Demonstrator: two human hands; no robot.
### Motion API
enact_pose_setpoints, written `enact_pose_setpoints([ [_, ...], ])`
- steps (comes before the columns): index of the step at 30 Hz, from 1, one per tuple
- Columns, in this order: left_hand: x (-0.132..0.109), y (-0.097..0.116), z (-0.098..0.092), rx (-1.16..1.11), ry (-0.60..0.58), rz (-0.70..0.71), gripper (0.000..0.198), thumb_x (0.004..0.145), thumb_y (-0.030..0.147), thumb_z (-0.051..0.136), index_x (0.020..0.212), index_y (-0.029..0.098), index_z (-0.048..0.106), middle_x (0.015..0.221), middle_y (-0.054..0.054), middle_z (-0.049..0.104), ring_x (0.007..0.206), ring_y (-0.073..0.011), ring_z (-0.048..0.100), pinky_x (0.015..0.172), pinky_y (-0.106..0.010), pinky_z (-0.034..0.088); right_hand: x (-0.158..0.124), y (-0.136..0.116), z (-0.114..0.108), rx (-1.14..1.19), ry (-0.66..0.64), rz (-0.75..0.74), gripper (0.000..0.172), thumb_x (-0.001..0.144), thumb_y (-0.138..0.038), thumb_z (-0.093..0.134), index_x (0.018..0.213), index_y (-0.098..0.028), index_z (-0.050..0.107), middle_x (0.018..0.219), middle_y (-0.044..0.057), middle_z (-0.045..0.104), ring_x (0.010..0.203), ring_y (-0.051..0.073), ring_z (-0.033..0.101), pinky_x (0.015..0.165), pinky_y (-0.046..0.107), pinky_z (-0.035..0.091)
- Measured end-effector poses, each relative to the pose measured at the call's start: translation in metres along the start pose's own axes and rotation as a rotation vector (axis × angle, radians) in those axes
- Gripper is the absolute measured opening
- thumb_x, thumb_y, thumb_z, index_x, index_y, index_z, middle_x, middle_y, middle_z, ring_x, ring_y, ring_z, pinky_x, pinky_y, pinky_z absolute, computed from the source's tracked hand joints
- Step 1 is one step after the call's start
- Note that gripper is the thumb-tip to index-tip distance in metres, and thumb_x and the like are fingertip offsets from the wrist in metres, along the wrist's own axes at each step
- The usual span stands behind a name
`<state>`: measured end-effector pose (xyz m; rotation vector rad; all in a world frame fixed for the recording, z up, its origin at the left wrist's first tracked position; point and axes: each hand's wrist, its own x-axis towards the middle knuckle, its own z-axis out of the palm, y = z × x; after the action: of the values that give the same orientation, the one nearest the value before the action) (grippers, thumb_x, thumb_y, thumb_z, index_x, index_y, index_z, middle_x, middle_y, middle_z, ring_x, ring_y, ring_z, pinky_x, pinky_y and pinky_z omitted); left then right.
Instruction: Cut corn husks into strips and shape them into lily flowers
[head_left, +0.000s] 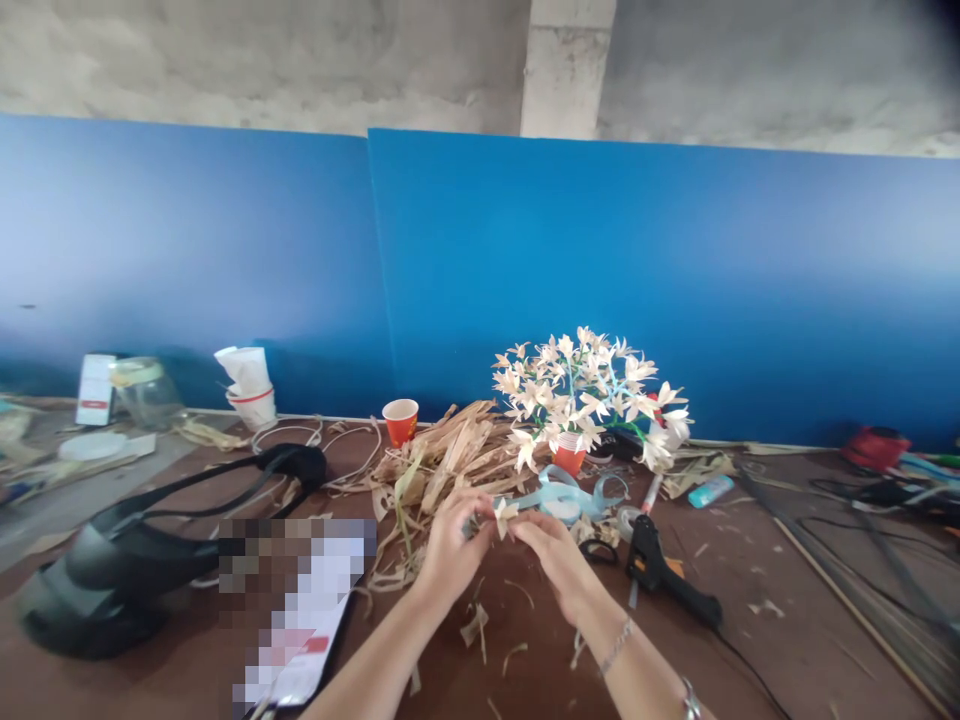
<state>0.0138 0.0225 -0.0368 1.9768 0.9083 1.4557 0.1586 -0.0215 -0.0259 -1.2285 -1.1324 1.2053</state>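
Note:
Between my two hands is a small cream-coloured flower (504, 515), apparently made of dry husk. My left hand (459, 532) is closed on the flower's left side, fingers bent in a pinch. From the right, the fingertips of my right hand (551, 548) pinch at the flower's edge. Just beyond my hands lies a loose pale-blue ribbon (562, 495). A bunch of similar cream flowers (585, 385) on green stems stands in a red paper cup (570, 458) behind it. Dry husks (457, 455) are heaped past my left hand.
A black glue gun (667, 575) with its cord lies right of my hands, near scissors (598, 551). To the left are a phone (322, 620) and a black headset (112, 570). A red cup (401, 422) stands farther back, before a blue partition (465, 280).

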Motion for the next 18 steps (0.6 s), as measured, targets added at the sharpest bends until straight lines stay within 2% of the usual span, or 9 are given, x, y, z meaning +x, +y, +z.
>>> enact_pose_setpoints([
  [5,-0.0026,0.0048,0.0013,0.105,-0.071,0.04,0.009,0.072,0.009,0.055,0.07,0.018,0.057,0.077,-0.003,0.063,0.078,-0.0178,0.058,0.074,-0.03,0.044,0.0032,0.0043,-0.0028,0.015,-0.023,0.025,0.015,0.066,-0.024,0.053,0.053,-0.017,0.05,0.052,-0.004,0.041,0.052,0.009,0.032,0.053,0.024,0.024],
  [10,-0.0035,0.009,0.0009,0.208,-0.104,0.058,0.01,0.069,0.008,0.058,0.068,0.018,0.057,0.074,-0.003,0.063,0.076,-0.0185,0.057,0.072,-0.03,0.043,0.0053,0.0049,-0.0059,0.0,-0.052,0.053,0.012,0.064,-0.024,0.053,0.056,-0.016,0.054,0.053,-0.003,0.046,0.052,0.009,0.035,0.052,0.023,0.025],
  [18,-0.0046,0.0049,0.0036,0.188,-0.172,0.021,0.013,0.069,0.009,0.058,0.076,0.019,0.061,0.078,-0.003,0.065,0.076,-0.0185,0.059,0.072,-0.031,0.044,0.0098,0.0093,-0.0093,-0.095,-0.017,-0.055,0.012,0.065,-0.02,0.052,0.054,-0.016,0.054,0.051,-0.003,0.049,0.05,0.009,0.037,0.051,0.022,0.028],
])
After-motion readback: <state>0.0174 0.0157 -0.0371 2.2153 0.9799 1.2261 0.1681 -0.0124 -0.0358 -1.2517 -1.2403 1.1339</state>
